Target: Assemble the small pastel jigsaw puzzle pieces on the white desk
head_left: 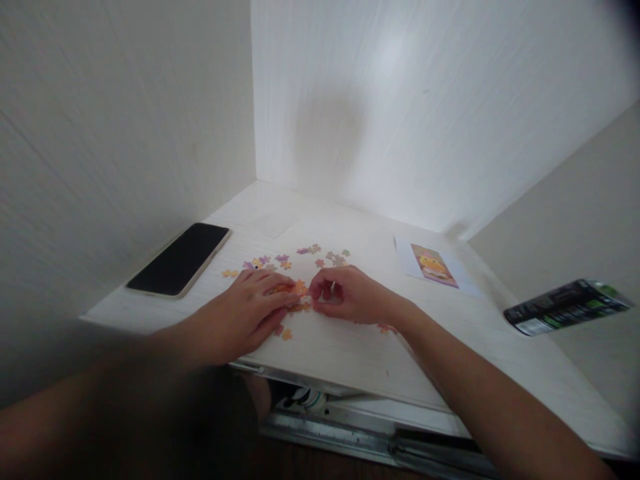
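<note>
My left hand lies over a cluster of orange jigsaw puzzle pieces, its fingers stretched out and resting on them. Part of the cluster is hidden beneath the fingers. Just to the right, my right hand is closed in a pinch at the cluster's right edge, on a small puzzle piece mostly covered by the fingertips. Loose purple, yellow and grey-green puzzle pieces are scattered beyond both hands. Nearer me lies an orange piece, and a few reddish pieces sit by my right wrist.
A phone lies dark on the left of the white table. At the right is a picture card with a yellow figure, then a tilted black package. Walls enclose the back and sides. Below the front edge is an open drawer.
</note>
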`<state>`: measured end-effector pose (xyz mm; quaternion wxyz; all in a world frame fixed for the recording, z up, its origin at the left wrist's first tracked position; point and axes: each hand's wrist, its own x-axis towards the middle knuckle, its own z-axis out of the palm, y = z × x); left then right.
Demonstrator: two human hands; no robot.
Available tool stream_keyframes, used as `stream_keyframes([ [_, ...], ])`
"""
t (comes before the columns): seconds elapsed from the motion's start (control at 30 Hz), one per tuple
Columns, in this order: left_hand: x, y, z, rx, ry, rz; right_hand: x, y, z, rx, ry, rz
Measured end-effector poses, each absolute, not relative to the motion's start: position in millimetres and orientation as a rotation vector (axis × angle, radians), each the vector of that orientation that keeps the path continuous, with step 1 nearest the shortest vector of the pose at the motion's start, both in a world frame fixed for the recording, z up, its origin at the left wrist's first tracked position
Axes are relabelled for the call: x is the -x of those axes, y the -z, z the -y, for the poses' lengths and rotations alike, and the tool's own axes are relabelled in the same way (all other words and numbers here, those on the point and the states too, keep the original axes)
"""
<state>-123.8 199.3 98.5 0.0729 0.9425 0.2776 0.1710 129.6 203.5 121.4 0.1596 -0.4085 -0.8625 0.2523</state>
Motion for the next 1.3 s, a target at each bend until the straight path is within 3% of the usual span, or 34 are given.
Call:
stream_keyframes([
  [0.3,128,-92,-209,-2.878,-0.542,-0.792,-133,-121,-208,1.105,-0.906,2.424],
  [0.63,127,-91,-209,-2.944,-0.477,-0.834,-137,-123,-213,0.979,-0.642,2.612],
  [1.0,124,-95,-207,-2.912,-0.509,-0.868,-143,-127,-212,1.206,-0.873,2.453],
  [1.3,124,-96,-205,-2.885,-0.566,-0.857,-141,-127,-212,1.149,-0.607,2.580],
])
